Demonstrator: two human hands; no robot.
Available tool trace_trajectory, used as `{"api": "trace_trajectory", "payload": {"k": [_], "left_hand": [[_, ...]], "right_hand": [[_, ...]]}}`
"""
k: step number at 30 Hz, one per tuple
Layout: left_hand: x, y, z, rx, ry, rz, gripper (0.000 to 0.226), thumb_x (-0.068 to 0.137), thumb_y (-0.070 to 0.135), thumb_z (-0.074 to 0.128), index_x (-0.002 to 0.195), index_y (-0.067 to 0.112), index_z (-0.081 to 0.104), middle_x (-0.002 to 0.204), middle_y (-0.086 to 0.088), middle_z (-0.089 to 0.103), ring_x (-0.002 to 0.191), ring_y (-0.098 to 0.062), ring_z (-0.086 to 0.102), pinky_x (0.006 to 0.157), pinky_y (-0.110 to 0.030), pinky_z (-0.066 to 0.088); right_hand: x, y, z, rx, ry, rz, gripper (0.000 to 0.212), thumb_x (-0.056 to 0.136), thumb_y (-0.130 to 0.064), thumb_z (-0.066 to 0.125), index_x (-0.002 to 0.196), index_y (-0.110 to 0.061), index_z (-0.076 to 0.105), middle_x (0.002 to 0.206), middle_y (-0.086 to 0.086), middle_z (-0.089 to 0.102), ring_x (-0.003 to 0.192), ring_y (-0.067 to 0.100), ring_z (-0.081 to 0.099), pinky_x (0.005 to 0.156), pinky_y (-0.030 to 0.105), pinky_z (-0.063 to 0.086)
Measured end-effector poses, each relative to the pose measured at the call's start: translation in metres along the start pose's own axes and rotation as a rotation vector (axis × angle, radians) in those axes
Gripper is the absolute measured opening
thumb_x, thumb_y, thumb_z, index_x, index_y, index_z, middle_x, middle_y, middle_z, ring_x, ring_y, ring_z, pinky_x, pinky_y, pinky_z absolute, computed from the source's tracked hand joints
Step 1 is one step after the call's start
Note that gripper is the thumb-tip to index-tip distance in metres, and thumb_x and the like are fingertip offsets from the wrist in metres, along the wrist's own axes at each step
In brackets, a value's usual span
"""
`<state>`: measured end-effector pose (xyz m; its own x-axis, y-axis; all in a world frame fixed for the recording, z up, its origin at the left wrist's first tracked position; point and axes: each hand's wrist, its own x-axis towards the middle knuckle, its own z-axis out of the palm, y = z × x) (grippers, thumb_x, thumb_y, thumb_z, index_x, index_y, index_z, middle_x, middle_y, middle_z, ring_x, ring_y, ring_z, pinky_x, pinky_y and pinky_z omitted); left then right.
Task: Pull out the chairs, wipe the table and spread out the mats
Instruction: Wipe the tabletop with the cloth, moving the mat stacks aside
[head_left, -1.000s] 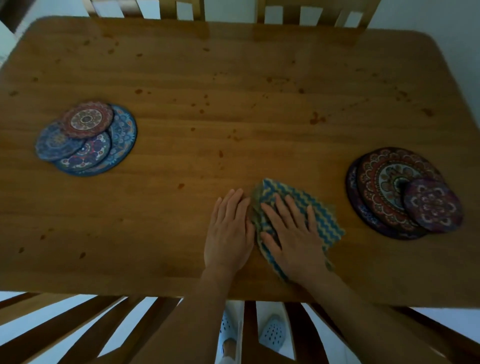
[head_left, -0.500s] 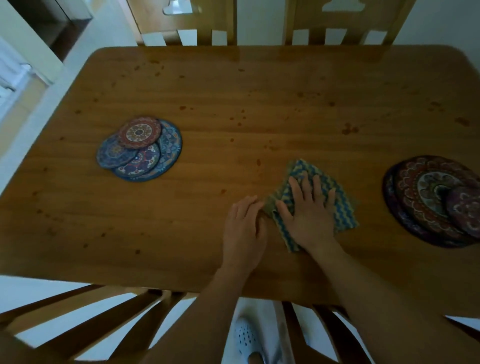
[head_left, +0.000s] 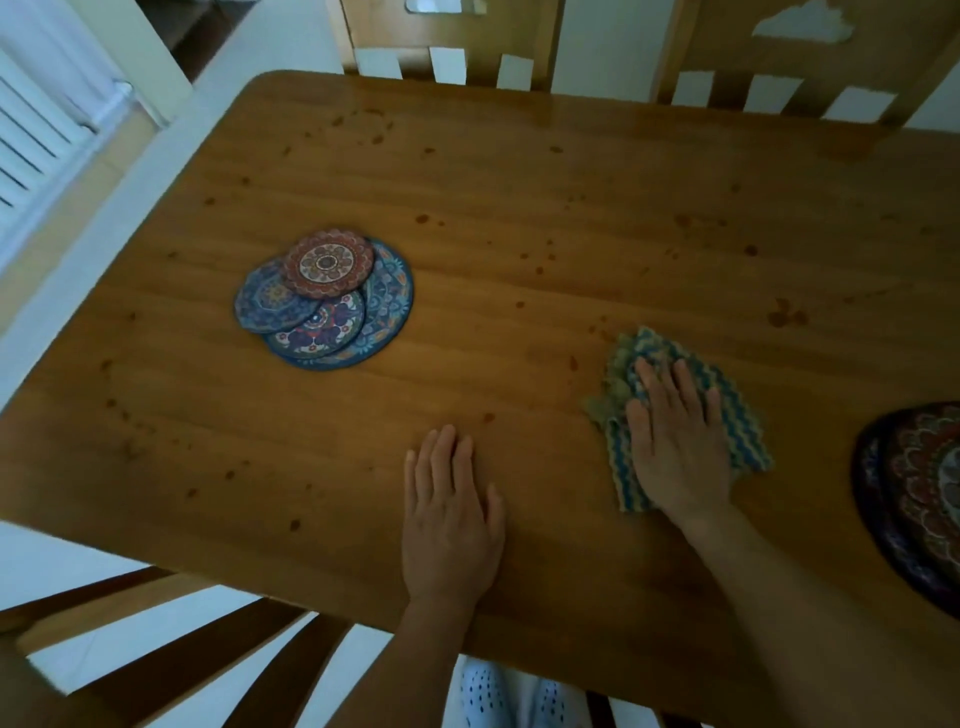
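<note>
Table: we look down on a wooden table (head_left: 519, 218) with rounded corners, its top speckled with small dark spots.
Right hand: our right hand (head_left: 678, 447) lies flat with straight fingers on a cloth, pressing it to the table at the near right; it does not curl round the fabric.
Cloth: the cloth (head_left: 727, 400) is blue, green and cream in a zigzag weave, bunched at its far left corner and spread out beneath the palm.
Left hand: our left hand (head_left: 449, 519) rests palm down on bare wood near the table's near edge, fingers straight and together, holding nothing, well apart from the cloth.
Blue mats: 4 round patterned mats (head_left: 327, 304) overlap in a loose pile on the left half of the table; 1 red-toned mat lies on top at the far side, over blue ones.
Dark mats: a second pile of round dark mats (head_left: 914, 499) sits at the right edge, partly cut off; we think at least 2 overlap, though the view is dim there.
Far chairs: 2 wooden chair backs (head_left: 452, 36) stand against the far edge.
Near chair: dark wooden slats of another chair (head_left: 208, 639) show below the near edge, at the left.
Feet: pale perforated shoes (head_left: 488, 696) are visible under the near edge.
</note>
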<state>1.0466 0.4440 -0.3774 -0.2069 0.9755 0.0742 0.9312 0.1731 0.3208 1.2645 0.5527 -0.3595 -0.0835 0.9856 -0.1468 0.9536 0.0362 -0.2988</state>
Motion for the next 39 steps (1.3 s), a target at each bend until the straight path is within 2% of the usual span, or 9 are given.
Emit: {"api": "trace_trajectory", "payload": {"k": [5,9,14,17,21,27,33,36,39], "left_hand": [[0.0,0.001,-0.003,-0.055,0.012,-0.033,0.051,0.099,0.039,0.04,0.141,0.01,0.046,0.151,-0.008,0.041,0.144,-0.022,0.031,0.122,-0.042,0.017],[-0.001,0.004,-0.009,-0.225,0.069,-0.054,0.056,0.1,0.041,0.036,0.148,0.013,0.034,0.157,-0.005,0.031,0.146,-0.019,0.027,0.118,-0.045,0.029],[-0.002,0.002,-0.009,-0.322,0.078,-0.083,0.058,0.099,0.043,0.033,0.15,0.017,0.027,0.16,-0.002,0.024,0.146,-0.014,0.02,0.114,-0.045,0.035],[-0.001,0.001,-0.007,-0.274,0.05,-0.079,0.056,0.1,0.043,0.032,0.147,0.015,0.033,0.157,-0.002,0.03,0.144,-0.018,0.029,0.113,-0.045,0.035],[0.0,0.001,-0.005,-0.155,0.009,-0.068,0.055,0.099,0.045,0.031,0.142,0.014,0.044,0.153,-0.002,0.038,0.144,-0.02,0.03,0.118,-0.045,0.029],[0.002,0.003,-0.006,-0.138,0.026,-0.049,0.054,0.101,0.043,0.032,0.14,0.01,0.049,0.152,-0.005,0.041,0.145,-0.02,0.029,0.12,-0.042,0.024],[0.002,0.002,-0.006,-0.156,0.036,-0.019,0.051,0.101,0.04,0.032,0.136,0.007,0.051,0.149,-0.008,0.044,0.142,-0.024,0.034,0.119,-0.044,0.025],[0.002,0.002,-0.006,-0.177,0.04,-0.019,0.05,0.1,0.039,0.032,0.133,0.007,0.053,0.148,-0.009,0.045,0.14,-0.026,0.035,0.117,-0.046,0.028],[0.002,0.001,-0.006,-0.17,0.036,-0.027,0.05,0.1,0.039,0.033,0.135,0.009,0.051,0.149,-0.007,0.043,0.141,-0.024,0.033,0.118,-0.046,0.028]], "right_hand": [[0.061,-0.079,0.007,0.13,-0.061,-0.122,0.054,0.104,-0.046,0.007,0.154,-0.031,0.022,0.162,-0.007,0.017,0.15,0.01,0.001,0.121,0.041,-0.007],[0.037,-0.13,0.033,-0.059,-0.152,-0.524,0.054,0.102,-0.045,0.007,0.154,-0.034,0.018,0.164,-0.009,0.011,0.15,0.011,-0.002,0.121,0.043,-0.008],[-0.038,-0.089,0.037,-0.164,-0.262,-0.877,0.056,0.103,-0.043,0.02,0.156,-0.028,0.011,0.164,-0.008,0.007,0.151,0.013,-0.002,0.12,0.044,-0.001],[-0.057,-0.031,0.019,-0.174,-0.242,-0.846,0.051,0.105,-0.048,0.022,0.154,-0.033,0.022,0.162,-0.011,0.014,0.15,0.009,0.004,0.12,0.042,0.004],[-0.031,0.024,-0.002,-0.191,-0.195,-0.54,0.056,0.101,-0.057,0.013,0.153,-0.036,0.019,0.162,-0.008,0.017,0.15,0.008,-0.001,0.121,0.04,-0.002],[0.027,-0.033,0.007,-0.173,-0.073,-0.133,0.058,0.102,-0.055,0.011,0.156,-0.032,0.009,0.165,-0.004,0.0,0.15,0.015,-0.009,0.121,0.045,-0.008],[-0.025,-0.079,0.029,-0.182,-0.114,-0.443,0.058,0.102,-0.052,0.02,0.156,-0.031,0.013,0.164,-0.006,0.006,0.151,0.015,-0.004,0.121,0.045,-0.004],[-0.075,-0.049,0.028,-0.206,-0.171,-0.605,0.059,0.1,-0.054,0.024,0.154,-0.03,0.024,0.162,-0.005,0.018,0.151,0.015,0.007,0.12,0.048,0.006],[-0.1,0.017,0.013,-0.225,-0.18,-0.56,0.062,0.098,-0.064,0.025,0.154,-0.036,0.02,0.163,-0.008,0.017,0.151,0.013,0.005,0.12,0.051,0.006]]}}
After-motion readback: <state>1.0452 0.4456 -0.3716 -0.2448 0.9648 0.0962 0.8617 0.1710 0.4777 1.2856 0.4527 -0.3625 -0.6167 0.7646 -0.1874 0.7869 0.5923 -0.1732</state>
